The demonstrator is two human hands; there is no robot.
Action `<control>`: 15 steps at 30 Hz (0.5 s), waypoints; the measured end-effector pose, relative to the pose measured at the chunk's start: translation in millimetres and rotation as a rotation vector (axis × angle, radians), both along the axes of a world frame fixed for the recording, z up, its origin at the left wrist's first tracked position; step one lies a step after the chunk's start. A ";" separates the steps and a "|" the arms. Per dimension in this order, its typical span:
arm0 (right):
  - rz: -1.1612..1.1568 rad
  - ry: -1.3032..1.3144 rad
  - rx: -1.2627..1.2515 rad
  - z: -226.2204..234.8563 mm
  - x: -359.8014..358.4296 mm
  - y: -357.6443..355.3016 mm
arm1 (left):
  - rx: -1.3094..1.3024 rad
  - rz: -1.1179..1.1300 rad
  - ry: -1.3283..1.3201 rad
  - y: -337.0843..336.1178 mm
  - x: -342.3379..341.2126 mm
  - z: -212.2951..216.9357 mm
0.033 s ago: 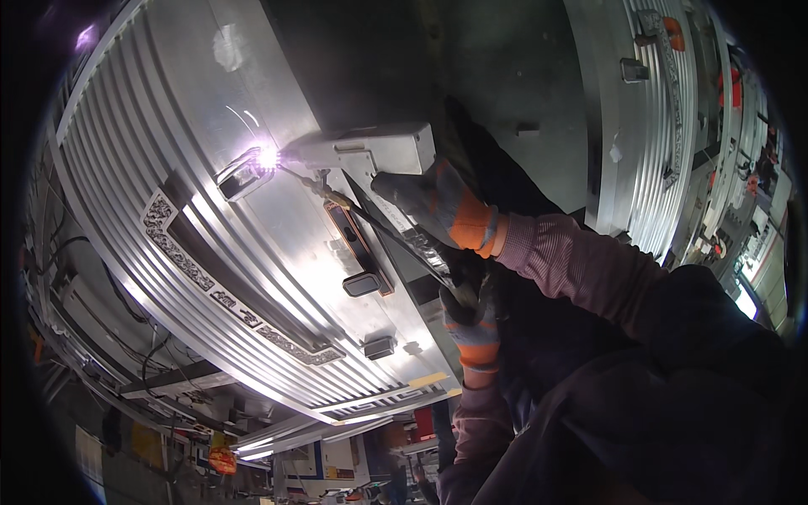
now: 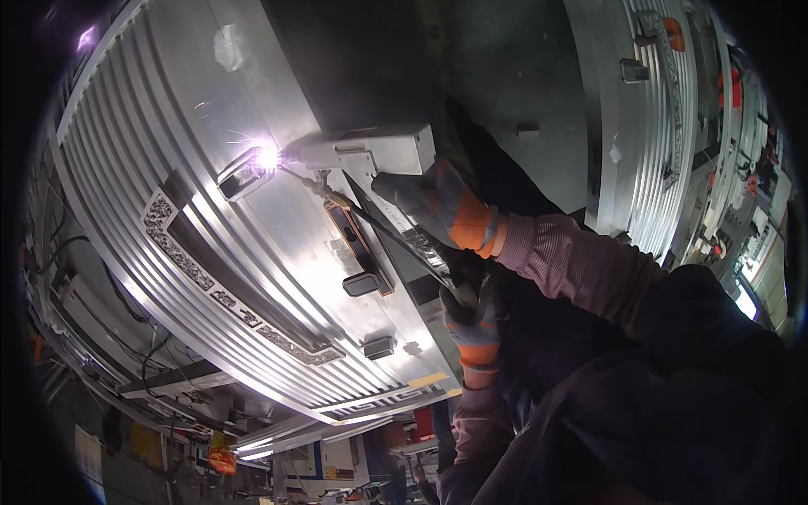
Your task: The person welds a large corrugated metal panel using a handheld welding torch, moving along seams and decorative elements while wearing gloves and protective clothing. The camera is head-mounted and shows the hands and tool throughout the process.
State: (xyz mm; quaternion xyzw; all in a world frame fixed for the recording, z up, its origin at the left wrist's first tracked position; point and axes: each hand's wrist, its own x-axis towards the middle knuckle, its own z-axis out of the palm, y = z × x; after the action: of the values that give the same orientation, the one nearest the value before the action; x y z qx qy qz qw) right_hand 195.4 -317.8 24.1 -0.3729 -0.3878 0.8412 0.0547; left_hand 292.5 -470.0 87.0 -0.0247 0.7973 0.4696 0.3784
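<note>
A handheld welding gun [image 2: 387, 151] with a boxy silver body points left, its tip at a bright violet-white spark on the metal panel. My right hand [image 2: 433, 206], in a grey and orange glove, is closed round the gun's grip. Below it, my left hand [image 2: 473, 324] in a matching glove is closed round the thin black wire-feed tube [image 2: 391, 231] and the cable end behind the grip. The glow partly washes out a small rectangular metal fitting [image 2: 241, 178] right beside the spark. A brass-coloured wire guide [image 2: 316, 185] runs up to the weld point.
The ribbed silver panel [image 2: 118, 168] carries an ornate corner trim [image 2: 194, 261], a dark lock plate [image 2: 358, 244] and small block fittings [image 2: 379, 347]. A similar panel [image 2: 652, 160] stands at the right. Cables [image 2: 139, 316] hang at the lower left, near an orange-red bundle [image 2: 222, 459].
Sparks at the weld point have changed shape, with finer streaks now. My hands and the gun hold the same place.
</note>
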 end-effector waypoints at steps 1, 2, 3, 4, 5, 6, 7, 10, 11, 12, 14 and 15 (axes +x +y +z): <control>-0.118 0.083 -0.211 -2.5 -0.4 -4.0 | 0.004 0.021 -0.028 1.3 -0.8 2.3; -0.107 0.065 -0.235 -3.7 2.2 -4.7 | 0.009 0.041 -0.056 2.0 -1.0 3.7; -0.097 0.047 -0.259 -4.8 5.1 -5.1 | 0.015 0.056 -0.053 2.2 0.1 4.0; 0.042 -0.072 -0.093 4.8 2.2 0.9 | 0.023 0.070 -0.052 2.9 0.8 4.3; 0.148 -0.139 0.131 10.8 0.4 1.5 | 0.031 0.085 -0.070 4.3 0.4 5.9; 0.071 -0.090 -0.042 8.3 2.2 1.9 | 0.038 0.099 -0.088 7.0 -0.9 9.0; -0.006 -0.038 -0.219 5.5 3.0 2.3 | 0.043 0.113 -0.103 9.0 -2.3 12.1; 0.028 -0.059 -0.163 10.1 5.2 4.6 | 0.061 0.169 -0.170 9.8 3.0 15.1; 0.052 -0.065 -0.112 11.1 8.9 4.3 | 0.070 0.193 -0.197 9.6 7.5 16.0; 0.074 -0.071 -0.059 11.3 12.7 4.2 | 0.092 0.164 -0.191 9.0 14.1 15.8; 0.104 0.025 -0.034 11.4 31.7 6.0 | 0.149 0.121 -0.169 10.9 27.3 17.8; 0.140 0.094 -0.003 19.7 37.2 9.6 | 0.117 0.060 -0.066 13.4 31.7 22.6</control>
State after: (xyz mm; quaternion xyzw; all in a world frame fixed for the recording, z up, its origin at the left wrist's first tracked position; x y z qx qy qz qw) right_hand 232.6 -308.1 43.8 -0.3050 -0.4086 0.8602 0.0133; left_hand 324.2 -456.6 109.6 -0.0420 0.7543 0.5256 0.3912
